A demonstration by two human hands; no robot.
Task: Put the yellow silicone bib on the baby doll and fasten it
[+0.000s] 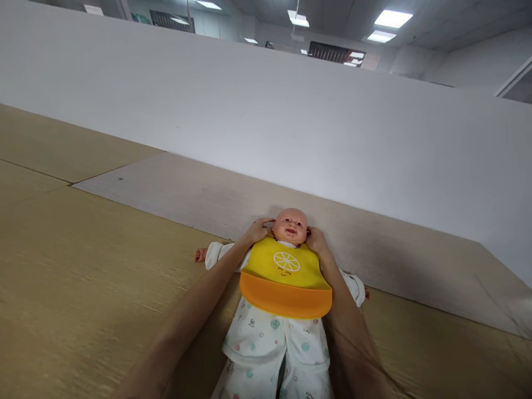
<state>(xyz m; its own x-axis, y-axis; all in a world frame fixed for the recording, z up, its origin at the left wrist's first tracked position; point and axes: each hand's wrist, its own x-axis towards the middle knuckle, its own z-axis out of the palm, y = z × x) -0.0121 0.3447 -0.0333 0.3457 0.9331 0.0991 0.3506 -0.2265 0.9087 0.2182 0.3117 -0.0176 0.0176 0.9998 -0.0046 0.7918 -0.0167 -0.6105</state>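
The doll (291, 224) is laid lengthwise toward the white wall (266, 122), head farthest, its chest covered by the yellow bib (286, 281). The neckline is flanked, about equally near, by the left hand (258, 230) and right hand (316, 241), fingers bent; whether anything is gripped cannot be told. A citrus slice (286, 261) is printed; no brand can be read.

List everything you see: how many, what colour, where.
Bald plastic doll: one, pink, lower centre
Citrus-print bib: one, yellow with orange pocket, doll's chest
Printed clothing: count unclear, white, on doll
Wood-grained surface: one, tan, beneath doll
Flat strip: one, pale grey, along wall
Low wall: one, white, behind doll
Rectangular ceiling lights: several, white, top
Slatted panels: two, dark, top
Forearms: two, bare, flanking doll
Left hand, right hand: one each, bare, either side of doll's head
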